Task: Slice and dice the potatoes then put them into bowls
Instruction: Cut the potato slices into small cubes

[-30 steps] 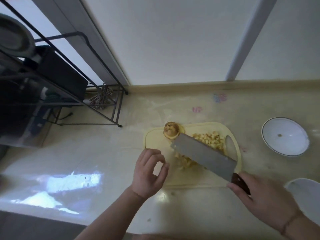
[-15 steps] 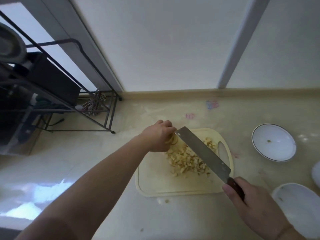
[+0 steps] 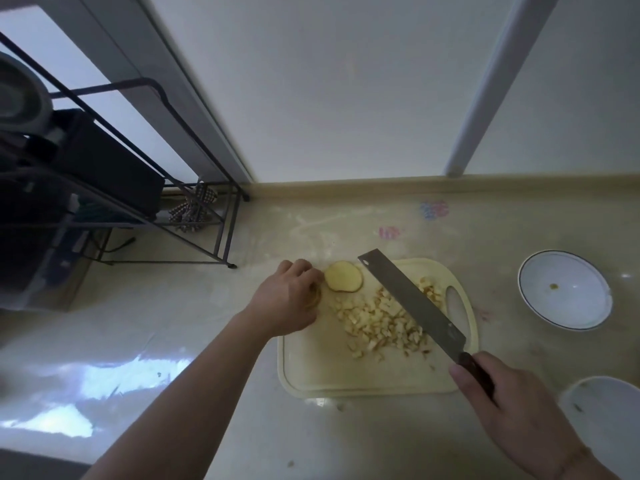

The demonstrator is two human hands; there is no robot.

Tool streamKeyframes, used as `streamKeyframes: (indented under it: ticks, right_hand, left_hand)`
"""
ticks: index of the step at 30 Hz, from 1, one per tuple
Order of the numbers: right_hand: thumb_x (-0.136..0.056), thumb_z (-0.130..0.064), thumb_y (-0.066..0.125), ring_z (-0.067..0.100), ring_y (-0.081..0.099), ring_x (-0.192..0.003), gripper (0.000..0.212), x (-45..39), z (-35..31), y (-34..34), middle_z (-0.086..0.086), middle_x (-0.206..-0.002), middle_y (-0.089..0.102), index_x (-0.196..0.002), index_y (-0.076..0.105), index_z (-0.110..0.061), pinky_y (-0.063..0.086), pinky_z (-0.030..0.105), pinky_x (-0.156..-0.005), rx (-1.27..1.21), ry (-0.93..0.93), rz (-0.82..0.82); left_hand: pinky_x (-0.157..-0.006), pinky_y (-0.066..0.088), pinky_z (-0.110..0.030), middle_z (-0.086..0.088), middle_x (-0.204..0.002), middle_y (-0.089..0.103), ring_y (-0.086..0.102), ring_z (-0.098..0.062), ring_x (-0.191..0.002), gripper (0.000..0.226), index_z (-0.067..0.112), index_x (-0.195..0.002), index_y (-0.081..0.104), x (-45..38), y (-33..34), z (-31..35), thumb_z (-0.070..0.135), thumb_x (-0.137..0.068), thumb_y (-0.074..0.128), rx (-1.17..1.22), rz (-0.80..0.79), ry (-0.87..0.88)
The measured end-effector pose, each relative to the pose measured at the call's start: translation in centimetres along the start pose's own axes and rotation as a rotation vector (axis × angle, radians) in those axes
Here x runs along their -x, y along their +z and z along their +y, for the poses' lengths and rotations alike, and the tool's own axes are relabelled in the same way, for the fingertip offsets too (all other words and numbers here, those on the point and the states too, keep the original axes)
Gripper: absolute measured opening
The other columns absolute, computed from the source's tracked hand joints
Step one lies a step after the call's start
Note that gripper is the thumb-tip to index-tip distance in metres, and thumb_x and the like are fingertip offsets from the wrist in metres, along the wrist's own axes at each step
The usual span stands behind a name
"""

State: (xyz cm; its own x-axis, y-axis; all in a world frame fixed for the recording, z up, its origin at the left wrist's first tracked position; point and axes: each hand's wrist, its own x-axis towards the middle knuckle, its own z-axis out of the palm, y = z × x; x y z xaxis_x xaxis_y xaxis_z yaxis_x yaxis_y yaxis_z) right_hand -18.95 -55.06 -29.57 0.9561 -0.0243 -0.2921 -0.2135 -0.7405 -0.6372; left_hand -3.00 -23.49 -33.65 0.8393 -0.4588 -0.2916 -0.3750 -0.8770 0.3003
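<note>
Bowls: far bowl [image 3: 565,290] white with a dark rim line, holding one small yellowish scrap; near bowl [image 3: 604,417] at the right edge, white, cut off by the frame, with a dark speck inside.
Cutting board [image 3: 346,374]: pale yellow, lying on the table, carrying diced potato [image 3: 377,322] in a loose heap and one round potato slice [image 3: 343,280] flat at its far left corner.
Left hand [image 3: 285,299]: fingers curled round a potato piece [image 3: 313,296] at the board's left edge, just beside the slice.
Right hand [image 3: 512,408]: gripping the dark handle of a cleaver [image 3: 410,301], blade angled over the dice.
Table [image 3: 207,341]: glossy beige, with two faded coloured marks near the back.
Room: white wall panels behind; black wire rack [image 3: 145,202] at left, holding dark items.
</note>
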Motion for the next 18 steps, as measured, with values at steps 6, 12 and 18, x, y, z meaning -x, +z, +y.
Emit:
streamKeyframes:
  ticks: [6,12,18]
  right_hand:
    - [-0.071,-0.091,0.02,0.006,0.052,-0.046,0.07,-0.8,-0.2,0.5,-0.015,-0.058,0.059,-0.067,0.046,-0.026,0.038,0.024,-0.046,0.019,-0.006,0.023]
    - [-0.071,-0.087,0.026,0.006,0.054,-0.049,0.064,-0.8,0.0,0.7,-0.014,-0.059,0.06,-0.07,0.047,-0.027,0.04,0.024,-0.05,0.004,0.004,0.028]
    - [-0.076,-0.069,0.04,0.006,0.055,-0.052,0.046,-0.5,-0.3,0.6,-0.01,-0.056,0.06,-0.068,0.048,-0.025,0.039,0.02,-0.05,-0.029,0.028,0.005]
  left_hand:
    - [-0.104,0.044,-0.043,0.001,-0.146,0.051,0.045,-0.027,-0.131,0.067,0.021,-0.15,0.045,-2.2,-0.1,1.6,0.042,-0.088,0.061,0.051,0.051,-0.018]
    - [-0.099,0.044,-0.039,-0.001,-0.137,0.055,0.05,-0.026,-0.119,0.067,0.023,-0.146,0.051,-5.0,-0.3,2.8,0.027,-0.084,0.077,-0.055,0.023,0.067]
    - [-0.079,0.049,-0.036,-0.001,-0.106,0.062,0.059,-0.026,-0.098,0.028,0.017,-0.118,0.069,-4.0,-0.4,3.9,0.018,-0.091,0.062,0.059,0.135,0.005]
